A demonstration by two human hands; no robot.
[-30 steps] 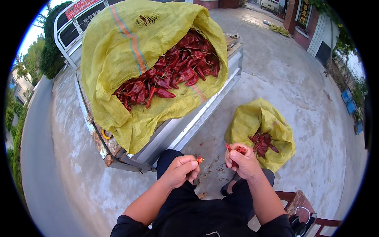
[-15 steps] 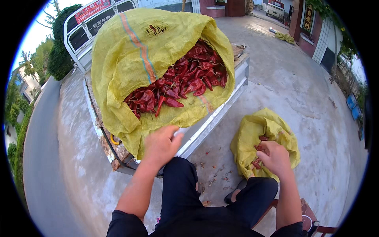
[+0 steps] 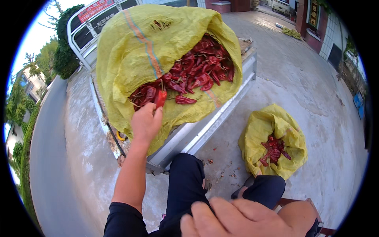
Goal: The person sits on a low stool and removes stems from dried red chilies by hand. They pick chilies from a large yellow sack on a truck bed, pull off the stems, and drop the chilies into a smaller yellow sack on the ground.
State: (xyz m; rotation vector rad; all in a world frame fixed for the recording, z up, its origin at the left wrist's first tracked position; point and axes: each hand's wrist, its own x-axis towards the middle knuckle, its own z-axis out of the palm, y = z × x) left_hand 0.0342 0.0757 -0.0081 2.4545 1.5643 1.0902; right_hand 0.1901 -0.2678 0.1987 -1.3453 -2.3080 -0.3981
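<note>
A big yellow woven sack [image 3: 122, 55] lies with its mouth toward me, spilling out dried red chili peppers [image 3: 193, 75]. At the lower left of that mouth, my left hand [image 3: 145, 121] pinches one bright red chili pepper [image 3: 160, 98]. Close to the camera at the bottom, my right hand [image 3: 241, 221] has its fingers curled in; its palm is hidden, so what it may hold does not show. A smaller yellow sack [image 3: 252, 138] stands open on the ground to the right, with a small heap of red chilies [image 3: 273, 151] inside.
The big sack rests on a small truck's bed, whose metal side wall [image 3: 197, 138] runs before my knees. Dry scraps [image 3: 233, 173] litter the concrete [image 3: 300, 98] between truck and small sack. A road [image 3: 49, 158] passes on the left. A wooden seat shows at lower right.
My left hand has moved up to the big sack's mouth and grasped a chili. My right hand has left the small sack and come back toward me. The view has shifted slightly.
</note>
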